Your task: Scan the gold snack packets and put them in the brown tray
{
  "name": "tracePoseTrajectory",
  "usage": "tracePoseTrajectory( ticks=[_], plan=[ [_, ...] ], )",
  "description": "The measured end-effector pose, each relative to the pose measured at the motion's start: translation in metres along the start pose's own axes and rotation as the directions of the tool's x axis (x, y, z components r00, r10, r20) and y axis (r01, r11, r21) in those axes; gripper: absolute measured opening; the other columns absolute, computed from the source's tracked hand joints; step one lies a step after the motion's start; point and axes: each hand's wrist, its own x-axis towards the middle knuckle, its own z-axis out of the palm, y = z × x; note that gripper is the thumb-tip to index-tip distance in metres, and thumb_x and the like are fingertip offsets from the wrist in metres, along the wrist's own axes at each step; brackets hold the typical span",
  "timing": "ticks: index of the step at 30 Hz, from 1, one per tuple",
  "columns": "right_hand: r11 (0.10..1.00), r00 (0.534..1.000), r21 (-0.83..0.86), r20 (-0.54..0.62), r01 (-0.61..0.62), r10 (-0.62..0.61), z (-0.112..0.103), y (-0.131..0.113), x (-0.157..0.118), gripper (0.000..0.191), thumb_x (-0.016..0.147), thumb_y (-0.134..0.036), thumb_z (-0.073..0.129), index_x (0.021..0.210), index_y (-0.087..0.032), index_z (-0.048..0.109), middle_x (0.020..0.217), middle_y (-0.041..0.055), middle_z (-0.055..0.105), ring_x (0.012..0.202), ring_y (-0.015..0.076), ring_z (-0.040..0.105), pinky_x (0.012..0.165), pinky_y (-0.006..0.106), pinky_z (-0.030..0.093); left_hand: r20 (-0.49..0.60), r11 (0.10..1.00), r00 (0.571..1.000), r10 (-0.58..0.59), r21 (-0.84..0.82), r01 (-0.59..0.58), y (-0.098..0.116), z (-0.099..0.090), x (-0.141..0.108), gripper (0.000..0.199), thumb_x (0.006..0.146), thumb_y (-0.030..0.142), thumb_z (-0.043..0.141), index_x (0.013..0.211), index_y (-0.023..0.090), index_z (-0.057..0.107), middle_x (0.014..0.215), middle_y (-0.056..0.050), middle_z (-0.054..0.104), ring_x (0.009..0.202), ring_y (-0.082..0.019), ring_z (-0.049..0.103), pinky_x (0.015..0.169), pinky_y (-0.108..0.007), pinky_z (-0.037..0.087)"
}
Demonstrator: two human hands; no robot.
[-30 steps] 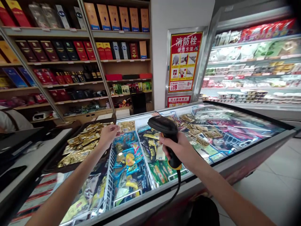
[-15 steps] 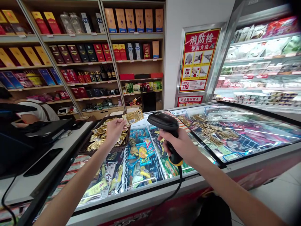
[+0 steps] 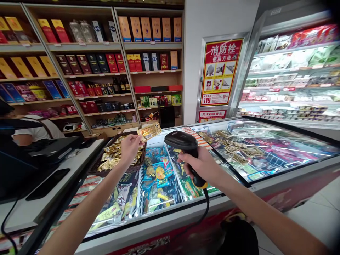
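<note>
My left hand point(image 3: 130, 147) pinches a small gold packet point(image 3: 149, 132) by its left end, with a barcode label facing me. My right hand point(image 3: 203, 164) is wrapped round the grip of a black barcode scanner point(image 3: 181, 140), whose head points left toward the packet without touching it. From the scanner's base a black cable point(image 3: 206, 205) hangs down. Below and behind my left hand, a dark woven basket point(image 3: 100, 173) holds many similar gold packets point(image 3: 113, 158). It rests on the glass top of a chest freezer point(image 3: 156, 209).
Inside the freezer, wire baskets hold blue snack bags point(image 3: 160, 173). More gold packets point(image 3: 233, 147) lie spread on the glass at right. A counter with a phone point(image 3: 48, 184) stands at left, with a person point(image 3: 37, 127) beyond it. Shelves point(image 3: 90, 74) line the back wall.
The view has shifted slightly. The scanner has moved a little left and down, nearer the packet. My left hand still holds the gold packet in about the same place.
</note>
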Motion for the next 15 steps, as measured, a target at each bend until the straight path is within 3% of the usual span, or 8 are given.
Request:
tracePoseTrajectory(
  ticks=[10,13,15],
  plan=[
    [0.998,0.999,0.054,-0.024,0.033,-0.032,-0.004,0.000,-0.003,0.023,0.088,-0.041,0.068,0.081,-0.020,0.062,0.048,-0.0044,0.057,0.040,0.0124,0.048,0.039,0.023,0.041,-0.011,0.999,1.000,-0.016,-0.027,0.016,0.011,0.001,-0.001,0.014,0.079,0.018,0.076,0.078,0.014,0.062,0.066,-0.002,0.069,0.063,-0.018,0.072,0.073,-0.034,0.065],
    [0.998,1.000,0.062,-0.021,0.020,-0.019,-0.007,0.001,-0.008,0.025,0.089,-0.042,0.069,0.080,-0.020,0.061,0.047,-0.0046,0.056,0.038,0.0112,0.047,0.039,0.022,0.039,0.007,0.988,0.989,-0.149,-0.027,0.149,0.006,-0.007,-0.004,0.014,0.081,0.011,0.074,0.075,0.013,0.061,0.065,-0.003,0.067,0.062,-0.018,0.072,0.074,-0.035,0.066],
    [0.998,1.000,0.068,-0.026,0.018,-0.017,-0.010,0.002,-0.012,0.025,0.088,-0.042,0.069,0.080,-0.020,0.061,0.047,-0.0050,0.055,0.038,0.0112,0.047,0.039,0.022,0.039,0.067,0.960,0.959,-0.276,-0.024,0.278,0.000,-0.018,-0.002,0.016,0.079,0.006,0.074,0.072,0.012,0.061,0.067,-0.005,0.068,0.065,-0.019,0.073,0.077,-0.035,0.066]
  ],
)
